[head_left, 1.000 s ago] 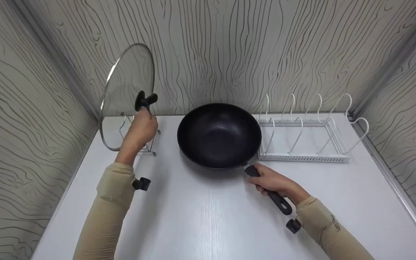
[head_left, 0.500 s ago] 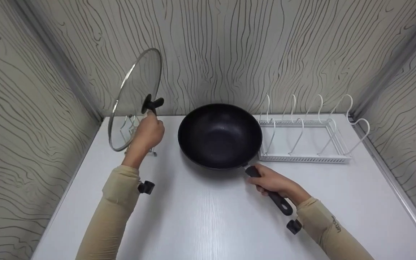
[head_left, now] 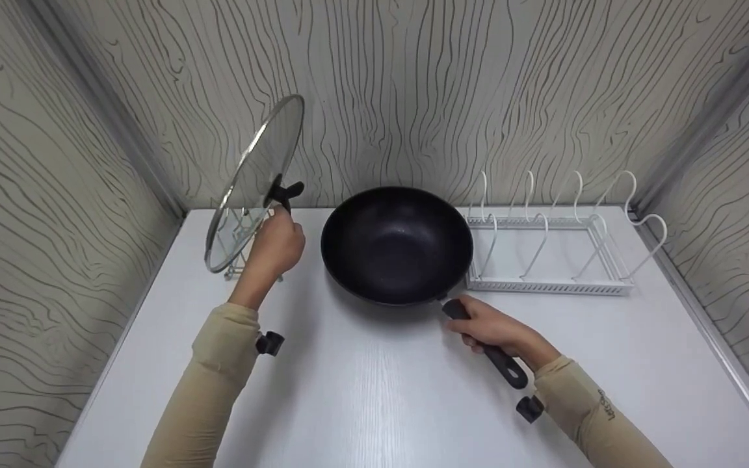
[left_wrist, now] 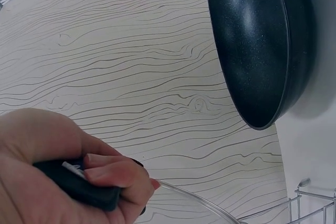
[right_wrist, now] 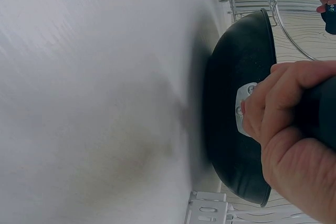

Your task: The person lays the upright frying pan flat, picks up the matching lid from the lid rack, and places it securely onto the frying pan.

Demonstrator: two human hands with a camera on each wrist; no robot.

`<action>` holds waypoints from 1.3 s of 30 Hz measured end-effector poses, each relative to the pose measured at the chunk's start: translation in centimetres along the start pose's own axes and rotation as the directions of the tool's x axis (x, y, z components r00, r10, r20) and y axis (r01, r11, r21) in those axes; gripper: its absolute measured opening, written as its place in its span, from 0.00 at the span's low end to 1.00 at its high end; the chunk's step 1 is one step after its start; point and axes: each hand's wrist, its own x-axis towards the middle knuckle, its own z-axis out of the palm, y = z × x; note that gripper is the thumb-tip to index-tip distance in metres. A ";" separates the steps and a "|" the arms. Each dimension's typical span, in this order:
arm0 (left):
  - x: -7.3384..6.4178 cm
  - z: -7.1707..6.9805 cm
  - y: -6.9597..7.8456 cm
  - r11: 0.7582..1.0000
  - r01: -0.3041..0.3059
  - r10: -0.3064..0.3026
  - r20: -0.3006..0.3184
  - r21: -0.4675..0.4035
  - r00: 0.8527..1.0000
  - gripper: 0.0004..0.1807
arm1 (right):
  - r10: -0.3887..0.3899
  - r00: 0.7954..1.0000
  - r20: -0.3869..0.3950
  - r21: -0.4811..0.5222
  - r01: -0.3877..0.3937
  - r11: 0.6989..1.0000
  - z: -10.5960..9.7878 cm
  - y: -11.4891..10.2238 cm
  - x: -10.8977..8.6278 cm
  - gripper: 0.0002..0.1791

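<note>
A round glass lid [head_left: 254,185] with a metal rim is held up on edge at the left of the head view. My left hand [head_left: 278,240] grips its black knob [head_left: 285,190], and in the left wrist view the fingers [left_wrist: 113,174] curl round that knob. At the centre stands a black wok [head_left: 397,247], its inside facing up. My right hand [head_left: 488,323] is wrapped round the wok's long black handle [head_left: 508,367]. The right wrist view shows the hand close to the riveted metal bracket [right_wrist: 244,108] that joins handle and wok.
Behind the lid and left forearm is a small wire rack [head_left: 235,270], partly hidden. A white rack [head_left: 550,286] with tall curved dividers stands right of the wok, close to its side. Patterned walls [head_left: 400,84] enclose the white table [head_left: 374,403] at the back and sides.
My left hand has brought the lid right and slightly down, toward the wok, and the lid leans more. The right hand and the wok have stayed in place.
</note>
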 end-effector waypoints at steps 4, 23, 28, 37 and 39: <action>-0.2 0.1 0.1 1.000 0.004 -0.004 0.002 -0.003 1.000 0.32 | 0.008 1.000 0.000 0.011 -0.008 1.000 0.0 0.0 0.0 0.23; -1.0 1.0 1.1 0.999 -0.026 0.026 -0.005 0.028 1.000 0.32 | 0.011 1.000 -0.014 0.030 -0.010 1.000 0.1 0.2 0.0 0.20; -0.9 1.1 1.0 0.999 -0.026 0.026 -0.002 0.024 1.000 0.32 | 0.013 1.000 -0.017 0.016 -0.012 1.000 0.1 0.1 0.1 0.20; -0.9 1.3 0.9 1.000 -0.023 0.023 0.019 0.009 1.000 0.30 | 0.010 1.000 -0.007 0.006 -0.010 1.000 0.0 0.0 0.0 0.24; -1.0 1.4 0.8 1.000 -0.023 0.023 0.021 0.003 1.000 0.30 | 0.009 1.000 -0.006 0.008 -0.009 1.000 0.1 0.1 0.0 0.24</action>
